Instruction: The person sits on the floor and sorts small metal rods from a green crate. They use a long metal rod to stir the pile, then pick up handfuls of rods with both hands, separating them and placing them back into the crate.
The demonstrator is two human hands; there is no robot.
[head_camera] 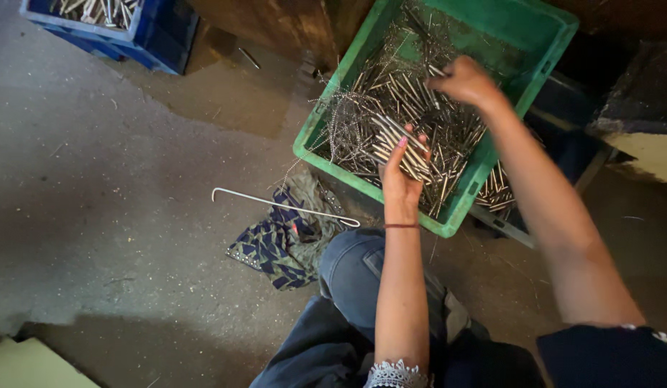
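Left hand (pixel 399 172) grips a rod bundle (pixel 402 142); right hand (pixel 464 80) pinches rods in the green crate (pixel 542 36).

Your left hand (pixel 399 172) clutches a bundle of metal rods (pixel 402 144) over the green crate (pixel 459 208); your right hand (pixel 464 80) picks among more rods.

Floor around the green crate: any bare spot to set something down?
Bare concrete left of the green crate, between the blue crate and the hooked rod. Crowded: inside the crate, full of metal pins, with left hand and right hand in them; patterned cloth beside the knee.
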